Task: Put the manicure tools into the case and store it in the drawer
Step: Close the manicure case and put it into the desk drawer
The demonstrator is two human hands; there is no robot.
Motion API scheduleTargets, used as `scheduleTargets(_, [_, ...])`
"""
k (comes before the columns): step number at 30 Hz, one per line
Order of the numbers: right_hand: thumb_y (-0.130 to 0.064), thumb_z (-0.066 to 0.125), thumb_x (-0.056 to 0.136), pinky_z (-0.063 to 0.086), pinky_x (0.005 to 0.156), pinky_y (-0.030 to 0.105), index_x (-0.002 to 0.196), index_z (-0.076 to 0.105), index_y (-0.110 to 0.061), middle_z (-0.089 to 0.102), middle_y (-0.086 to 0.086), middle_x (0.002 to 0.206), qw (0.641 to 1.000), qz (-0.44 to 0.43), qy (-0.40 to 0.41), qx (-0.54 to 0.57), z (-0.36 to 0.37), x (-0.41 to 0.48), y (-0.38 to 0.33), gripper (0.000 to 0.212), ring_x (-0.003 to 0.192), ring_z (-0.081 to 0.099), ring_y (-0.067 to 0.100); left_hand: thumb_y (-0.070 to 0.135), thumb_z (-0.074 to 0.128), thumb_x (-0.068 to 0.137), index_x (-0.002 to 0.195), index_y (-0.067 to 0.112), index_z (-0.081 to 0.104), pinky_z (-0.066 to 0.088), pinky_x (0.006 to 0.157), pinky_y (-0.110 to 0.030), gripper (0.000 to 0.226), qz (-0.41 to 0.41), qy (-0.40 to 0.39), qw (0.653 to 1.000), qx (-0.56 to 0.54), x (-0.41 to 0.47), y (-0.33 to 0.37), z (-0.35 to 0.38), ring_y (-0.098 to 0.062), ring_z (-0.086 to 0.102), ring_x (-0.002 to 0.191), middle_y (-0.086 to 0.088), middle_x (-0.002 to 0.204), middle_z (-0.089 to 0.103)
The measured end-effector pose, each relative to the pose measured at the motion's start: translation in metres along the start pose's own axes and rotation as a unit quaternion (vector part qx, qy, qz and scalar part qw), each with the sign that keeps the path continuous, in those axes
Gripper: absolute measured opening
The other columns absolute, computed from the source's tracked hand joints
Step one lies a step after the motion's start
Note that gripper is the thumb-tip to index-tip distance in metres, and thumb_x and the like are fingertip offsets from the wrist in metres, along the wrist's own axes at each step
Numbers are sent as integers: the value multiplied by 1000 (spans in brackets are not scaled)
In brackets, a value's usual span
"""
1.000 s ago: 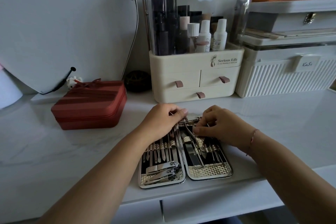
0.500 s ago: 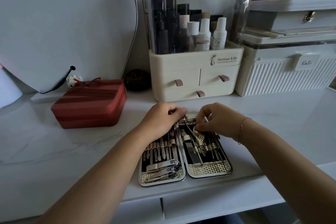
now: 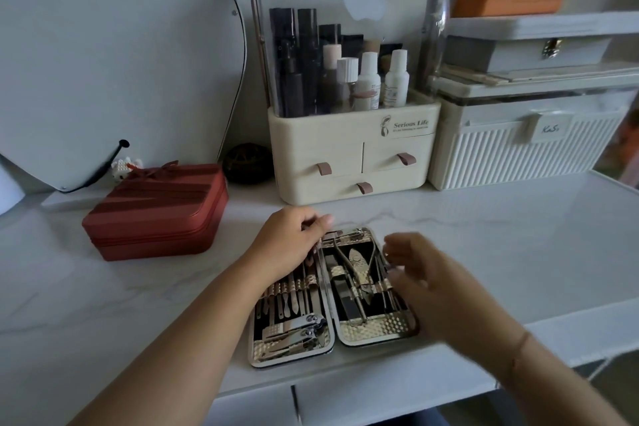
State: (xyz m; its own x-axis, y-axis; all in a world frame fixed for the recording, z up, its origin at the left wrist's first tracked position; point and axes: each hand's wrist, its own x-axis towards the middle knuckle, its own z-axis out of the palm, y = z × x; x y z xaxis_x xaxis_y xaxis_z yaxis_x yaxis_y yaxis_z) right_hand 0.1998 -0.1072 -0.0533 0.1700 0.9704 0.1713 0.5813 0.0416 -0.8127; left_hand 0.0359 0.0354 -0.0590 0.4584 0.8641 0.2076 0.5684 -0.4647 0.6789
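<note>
Two hands, one change: right hand (image 3: pixel 425 273) has let go of the nippers (image 3: pixel 356 266) and now blurs at the case's 3 o'clock, fingers loosely apart, nothing in them. Left hand (image 3: pixel 290 242) stays curled on the case (image 3: pixel 378 330) at its 11 o'clock corner; pinching or pressing, can't tell. Case lies open at the counter (image 3: pixel 484 252)'s 6 o'clock edge. Tools look seated, so closing seems next.

The left forearm (image 3: pixel 193 332) and right forearm (image 3: pixel 560 387) are bare; a thin cord bracelet (image 3: pixel 521 342) rings the right wrist (blurred, at 4 o'clock)
</note>
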Motion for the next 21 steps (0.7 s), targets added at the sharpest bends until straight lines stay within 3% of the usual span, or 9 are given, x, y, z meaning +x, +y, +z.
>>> scheduleTargets(3, [-19, 53, 91, 39, 93, 15, 128, 36, -34, 48, -20, 122, 1000, -20, -7, -2, 15, -17, -8, 43, 108, 50, -4, 41, 52, 91, 86, 18, 69, 48, 76, -31, 29, -9, 13, 1000, 26, -2, -5, -6, -14, 64, 79, -1, 81, 71])
scheduleTargets(9, [-13, 52, 92, 42, 86, 16, 135, 37, -24, 47, -6, 131, 992, 62, -22, 112, 5, -2, -14, 47, 111, 52, 3, 36, 54, 91, 99, 16, 68, 40, 74, -25, 26, -99, 93, 990, 39, -17, -12, -31, -15, 60, 91, 1, 97, 66])
scheduleTargets(11, [-14, 53, 92, 46, 81, 18, 133, 41, -24, 49, -6, 129, 984, 94, -40, 148, -4, -1, -12, 44, 107, 55, 4, 31, 56, 91, 99, 14, 65, 40, 75, -23, 20, -139, 118, 982, -48, -34, -17, -40, -12, 59, 92, -1, 103, 65])
scheduleTargets(14, [-8, 54, 90, 46, 98, 36, 131, 46, -14, 53, 6, 129, 951, 139, -40, 274, -9, -1, -9, 43, 113, 56, 19, 18, 59, 89, 104, 15, 62, 38, 88, -22, 15, -190, 149, 945, -220, -64, -20, -49, -12, 57, 102, -4, 114, 63])
scheduleTargets(15, [-7, 54, 90, 45, 98, 36, 131, 46, -12, 54, 8, 128, 942, 146, -39, 300, -8, -2, -10, 42, 113, 56, 20, 16, 58, 89, 102, 17, 61, 37, 93, -24, 13, -202, 150, 932, -261, -73, -18, -51, -14, 56, 107, -5, 117, 62])
scheduleTargets(18, [-13, 55, 90, 45, 80, 21, 131, 47, -17, 55, 0, 128, 975, 118, -24, 189, 7, -1, -15, 42, 112, 56, 12, 5, 54, 89, 103, 12, 57, 35, 101, -28, 16, -223, 138, 883, -389, -92, -3, -54, -14, 54, 107, -6, 110, 61])
scheduleTargets(21, [-13, 59, 88, 42, 87, 19, 135, 41, -14, 52, 2, 132, 995, 66, -2, 80, 21, 1, -17, 51, 115, 50, 9, 2, 49, 89, 90, 8, 56, 37, 97, -29, 9, -246, 100, 843, -468, -101, 12, -53, -14, 54, 97, -4, 94, 61])
